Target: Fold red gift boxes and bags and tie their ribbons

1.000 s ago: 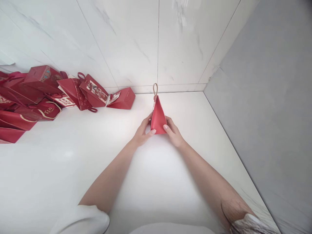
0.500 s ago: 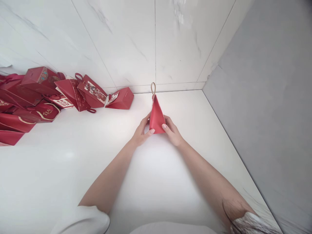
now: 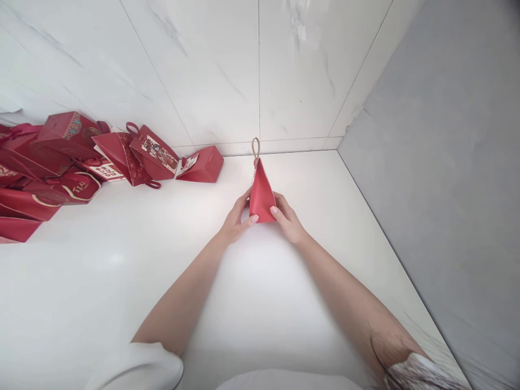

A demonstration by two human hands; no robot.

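Between my two hands is a red gift box (image 3: pixel 262 195), tapering to a narrow top, with a beige loop handle (image 3: pixel 255 147) sticking up from it. My left hand (image 3: pixel 236 219) grips its lower left side, the thumb lying on the near bottom edge. On the lower right side my right hand (image 3: pixel 287 216) is closed, its thumb pressed on the near face. The other fingers of both hands are partly hidden behind the box. The faces turned away from me cannot be seen.
Several red gift boxes lie heaped along the wall at left; the nearest red box (image 3: pixel 209 164) ends that row. A marbled tile wall (image 3: pixel 219 70) rises behind the white tabletop (image 3: pixel 134 233). A grey wall (image 3: pixel 439 162) bounds the right side.
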